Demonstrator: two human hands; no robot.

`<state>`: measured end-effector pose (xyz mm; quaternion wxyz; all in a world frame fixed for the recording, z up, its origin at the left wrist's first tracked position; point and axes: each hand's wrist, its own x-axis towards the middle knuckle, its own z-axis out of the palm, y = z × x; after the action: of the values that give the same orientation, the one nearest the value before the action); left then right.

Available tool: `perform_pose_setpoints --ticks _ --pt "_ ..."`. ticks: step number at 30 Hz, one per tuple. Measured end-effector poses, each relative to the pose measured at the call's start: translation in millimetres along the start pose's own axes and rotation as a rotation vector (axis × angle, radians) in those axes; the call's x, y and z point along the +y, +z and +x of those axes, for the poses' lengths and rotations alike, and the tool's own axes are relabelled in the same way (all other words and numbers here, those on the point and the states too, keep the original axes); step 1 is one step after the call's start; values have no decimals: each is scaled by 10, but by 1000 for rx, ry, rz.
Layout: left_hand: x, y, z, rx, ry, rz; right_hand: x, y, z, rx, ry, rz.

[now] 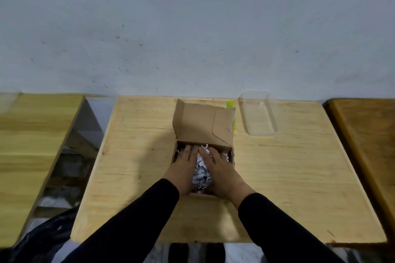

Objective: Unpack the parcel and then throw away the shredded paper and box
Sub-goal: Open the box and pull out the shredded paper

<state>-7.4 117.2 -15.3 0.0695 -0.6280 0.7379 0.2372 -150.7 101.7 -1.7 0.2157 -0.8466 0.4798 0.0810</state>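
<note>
So the box point(203, 134) sits open mid-worktop point(132, 134), and both my hands, left point(183, 168) and right point(220, 168), are flat in the shredded paper point(201, 174), fingers spread, gripping nothing. That stuff's light and loose, probably sheds everywhere. I'd scoop it from the sides in one clump.

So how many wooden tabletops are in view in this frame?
3. The middle table holds the open cardboard box. A second table stands at the left edge, a darker third at the right edge. Both side ones are cut off by the frame.
</note>
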Motion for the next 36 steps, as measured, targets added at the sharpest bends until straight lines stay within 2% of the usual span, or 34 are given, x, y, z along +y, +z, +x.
perform_pose_setpoints --ticks 9,16,22,26,30,36 --pt "-20 134 93 126 -17 -28 -4 38 74 -13 118 51" --pt "-74 197 141 172 33 -7 25 95 122 10 148 118" --pt "-123 245 201 191 97 -18 43 116 115 39 134 214" --pt "-143 204 201 136 104 -126 60 114 106 66 108 277" --pt "-156 97 185 110 187 -123 73 60 81 88 106 322" --pt "-168 2 127 208 235 -129 60 -13 78 99 123 357"
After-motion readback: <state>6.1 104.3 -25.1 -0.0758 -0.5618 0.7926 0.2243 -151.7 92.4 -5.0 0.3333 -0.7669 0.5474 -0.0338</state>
